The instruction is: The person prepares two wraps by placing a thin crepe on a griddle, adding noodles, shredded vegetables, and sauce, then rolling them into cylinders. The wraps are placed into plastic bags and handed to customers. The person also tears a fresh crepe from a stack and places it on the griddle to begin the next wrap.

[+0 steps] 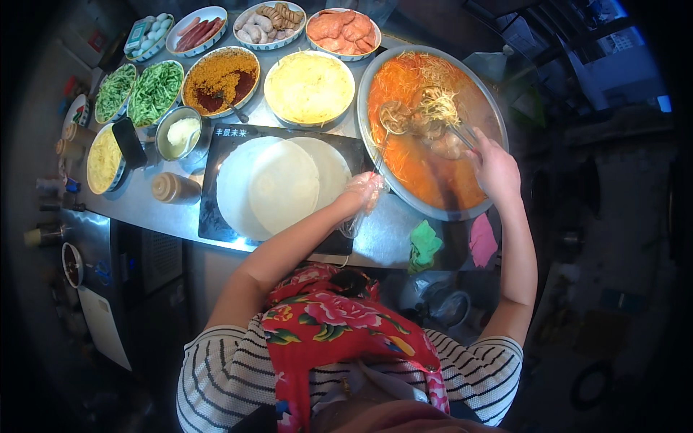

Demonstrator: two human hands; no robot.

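My left hand (367,191), in a clear plastic glove, is closed round the thin handle of a wire strainer ladle (394,117). The ladle's bowl rests in a large round basin (498,115) of red-orange broth full of shreds. My bare right hand (497,164) grips metal tongs (462,136) at the basin's right side. A clump of pale yellowish shreds (440,105) hangs at the tongs' tips, beside the ladle bowl. Left of my left hand, two thin round wrappers (285,189) overlap on a black flat plate (209,209).
Behind the plate stand bowls of yellow shreds (309,88), brown crumbs (221,68) and green shreds (155,92). Sausages, eggs and meat slices (343,35) line the back. A squeeze bottle (175,188) and phone (129,143) are left. Green (424,245) and pink (482,240) cloths lie near the front edge.
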